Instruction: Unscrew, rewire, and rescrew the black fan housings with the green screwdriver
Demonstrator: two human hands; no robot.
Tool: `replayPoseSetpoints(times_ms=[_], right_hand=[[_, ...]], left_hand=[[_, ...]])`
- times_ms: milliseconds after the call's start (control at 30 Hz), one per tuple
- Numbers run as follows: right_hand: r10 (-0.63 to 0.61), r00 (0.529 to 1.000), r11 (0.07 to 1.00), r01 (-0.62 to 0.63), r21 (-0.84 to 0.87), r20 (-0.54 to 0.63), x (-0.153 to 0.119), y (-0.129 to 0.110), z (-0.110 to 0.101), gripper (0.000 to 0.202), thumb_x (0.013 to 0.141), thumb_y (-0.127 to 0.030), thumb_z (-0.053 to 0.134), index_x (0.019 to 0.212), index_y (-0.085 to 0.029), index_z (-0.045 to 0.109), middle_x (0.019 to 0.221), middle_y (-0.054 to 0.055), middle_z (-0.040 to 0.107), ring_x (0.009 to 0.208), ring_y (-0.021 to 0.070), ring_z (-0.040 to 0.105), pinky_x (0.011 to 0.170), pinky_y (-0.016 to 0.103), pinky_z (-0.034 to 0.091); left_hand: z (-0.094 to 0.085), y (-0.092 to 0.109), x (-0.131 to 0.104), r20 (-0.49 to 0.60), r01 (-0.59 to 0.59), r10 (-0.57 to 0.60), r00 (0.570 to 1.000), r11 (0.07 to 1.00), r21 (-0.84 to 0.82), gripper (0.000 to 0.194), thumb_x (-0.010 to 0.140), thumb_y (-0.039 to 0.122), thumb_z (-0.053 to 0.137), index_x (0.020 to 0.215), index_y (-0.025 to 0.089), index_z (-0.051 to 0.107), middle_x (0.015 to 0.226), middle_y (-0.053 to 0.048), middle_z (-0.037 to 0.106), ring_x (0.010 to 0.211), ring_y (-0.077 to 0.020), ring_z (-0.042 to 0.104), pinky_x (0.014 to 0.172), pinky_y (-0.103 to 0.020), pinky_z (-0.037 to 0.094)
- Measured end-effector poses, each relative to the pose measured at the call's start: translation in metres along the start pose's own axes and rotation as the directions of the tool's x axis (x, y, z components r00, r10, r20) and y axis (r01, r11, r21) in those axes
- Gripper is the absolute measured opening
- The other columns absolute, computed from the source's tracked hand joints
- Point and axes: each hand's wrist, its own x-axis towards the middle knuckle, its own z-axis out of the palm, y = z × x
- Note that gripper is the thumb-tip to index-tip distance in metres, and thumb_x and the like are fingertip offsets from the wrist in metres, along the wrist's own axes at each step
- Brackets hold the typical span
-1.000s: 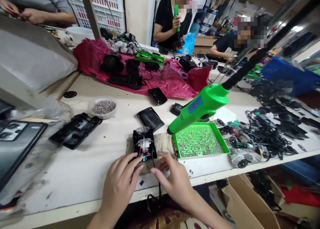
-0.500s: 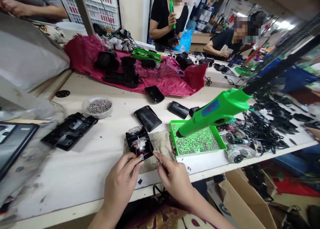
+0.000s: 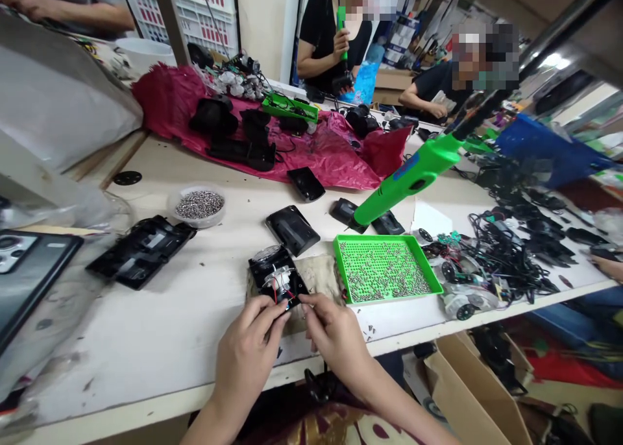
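Observation:
An open black plastic housing [image 3: 257, 264] lies on a grubby cloth [image 3: 318, 271] at the table's front. Inside it are a whitish round part and thin red wires [image 3: 275, 288]. My left hand [image 3: 250, 344] is closed, thumb and fingers pinching the near edge of the housing beside the wires. My right hand [image 3: 338, 335] is also closed, with its fingertips gripping the housing's near right corner; whether a wire lies between them I cannot tell. Right of the hands stands a green tray [image 3: 341, 283] of small screws. A green electric screwdriver [image 3: 406, 182] hangs tilted behind the tray.
A clear tub of screws [image 3: 198, 205] and a black shell [image 3: 141, 253] lie left. Behind are more black covers [image 3: 293, 229] and a crimson plastic sheet [image 3: 331, 153] bearing parts. Tangled cables [image 3: 506, 250] lie right. Several co-workers sit around; one [image 3: 324, 43] holds another screwdriver.
The hanging screwdriver has swung away from above the screw tray to behind it. Both hands stay at the housing, the right one's fingers now closer in on its corner. The view has shifted slightly.

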Motion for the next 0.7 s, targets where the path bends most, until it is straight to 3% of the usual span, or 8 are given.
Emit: replayPoseSetpoints(times_ms=[433,700], right_hand=[[0.211,0.97,0.924,-0.237,0.3,0.117,0.0046,0.0044,0.0019,0.027,0.094,-0.036,0.043,0.106,-0.018,0.058,0.05,-0.008,0.053,0.032,0.0099,0.051,0.036,0.019,0.037],[0.184,0.979,0.96,-0.197,0.198,0.084,0.0019,0.0011,0.0016,0.024,0.093,-0.032,0.044,0.106,-0.018,0.06,0.052,-0.007,0.054,0.035,0.0099,0.054,0.039,0.019,0.04]], left_hand=[[0.0044,-0.0008,0.0012,-0.029,-0.025,0.025,0.999,1.0,-0.003,0.015,0.092,0.025,0.056,0.097,0.019,0.068,0.091,-0.003,0.065,0.075,-0.0147,0.067,0.063,-0.022,0.049],[0.0032,-0.0016,-0.0011,-0.016,-0.02,0.02,1.0,1.0,-0.015,0.014,0.092,0.023,0.055,0.099,0.019,0.067,0.092,-0.003,0.063,0.074,-0.0137,0.067,0.062,-0.022,0.049]])
